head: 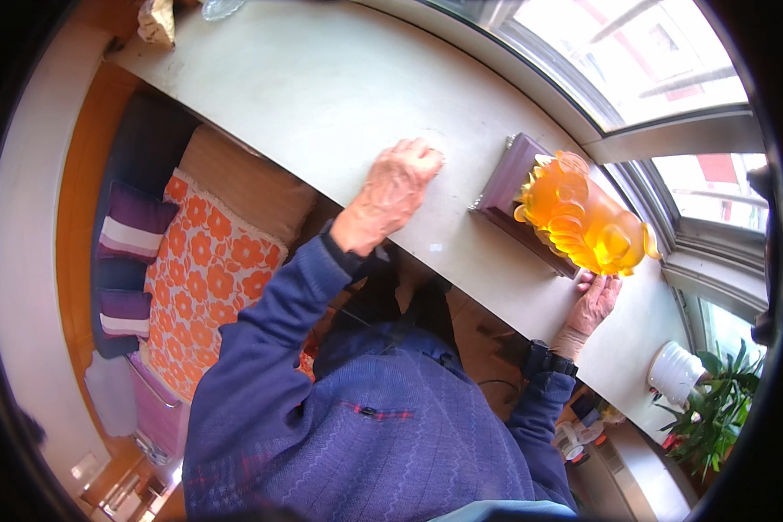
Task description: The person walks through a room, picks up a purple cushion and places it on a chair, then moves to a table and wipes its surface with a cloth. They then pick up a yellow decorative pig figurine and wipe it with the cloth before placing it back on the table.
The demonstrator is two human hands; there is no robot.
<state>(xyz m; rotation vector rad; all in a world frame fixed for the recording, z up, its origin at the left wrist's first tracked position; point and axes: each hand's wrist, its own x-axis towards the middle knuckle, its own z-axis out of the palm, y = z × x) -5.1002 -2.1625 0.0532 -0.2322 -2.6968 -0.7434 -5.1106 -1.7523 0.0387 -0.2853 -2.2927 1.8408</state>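
Observation:
My left hand (395,189) rests with curled fingers on the pale sill-like counter (287,85), left of an ornament. Its palm faces down, so anything under the fingers is hidden. The ornament is a glossy amber, translucent animal figurine (587,212) on a dark purple base (512,179) with silvery corner pieces. My right hand (597,301) is at the near right end of the ornament, its fingers against the lower edge. The fingertips are partly hidden behind the figurine. A small white speck (436,247) lies on the counter between my hands.
Windows (639,59) run along the counter's far side. A white ribbed pot (675,372) and a leafy plant (718,404) stand at the right. A crumpled wrapper-like object (156,23) and a glass dish (222,8) sit far left. Below is a seat with an orange-flowered cover (209,287).

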